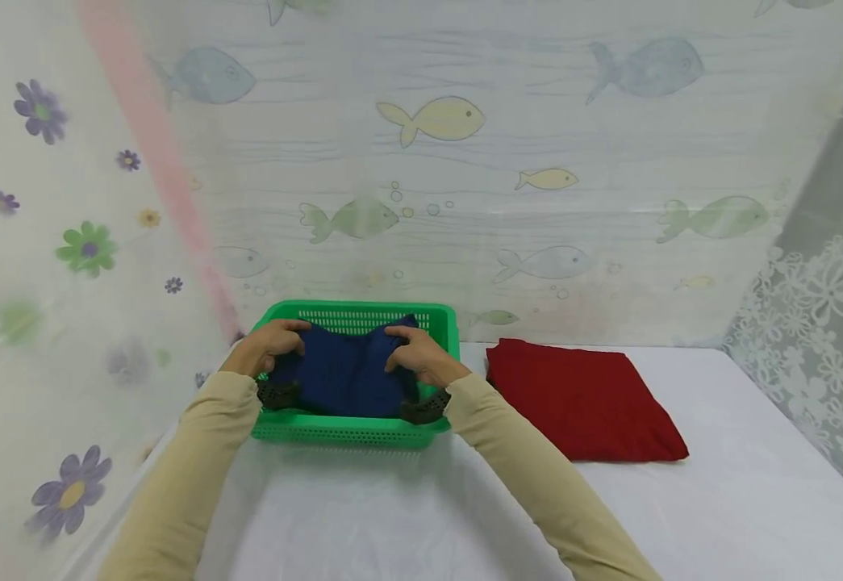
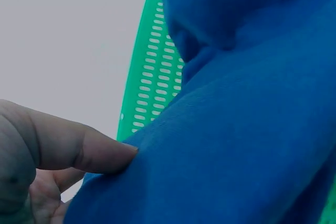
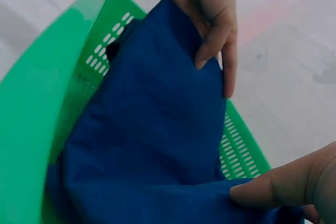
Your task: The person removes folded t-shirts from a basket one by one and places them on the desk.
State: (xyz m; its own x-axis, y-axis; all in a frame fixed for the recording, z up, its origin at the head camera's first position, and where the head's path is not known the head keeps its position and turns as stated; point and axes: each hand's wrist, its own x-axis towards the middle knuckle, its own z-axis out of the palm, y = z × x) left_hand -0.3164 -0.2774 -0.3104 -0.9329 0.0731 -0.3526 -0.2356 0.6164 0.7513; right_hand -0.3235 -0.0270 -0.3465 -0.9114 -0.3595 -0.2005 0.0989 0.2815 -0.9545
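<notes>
A dark blue cloth (image 1: pixel 352 371) spans the inside of a green slotted plastic basket (image 1: pixel 348 433), its upper edge sagging between the two hands. At its left end my left hand (image 1: pixel 273 345) pinches the cloth, thumb on the near face and fingers behind, as the left wrist view shows. My right hand (image 1: pixel 421 357) pinches the opposite end the same way; in the right wrist view its thumb (image 3: pixel 262 190) presses on the blue fabric (image 3: pixel 142 114). The basket's back wall shows slots above the cloth, while most of its floor is hidden.
A folded red cloth (image 1: pixel 588 403) lies flat on the white-covered table (image 1: pixel 334 516), right of the basket. Behind the table hangs a curtain (image 1: pixel 450 202) printed with fish. A flower-printed sheet (image 1: pixel 43 323) hangs at the left, and a grey patterned one (image 1: pixel 835 282) at the right.
</notes>
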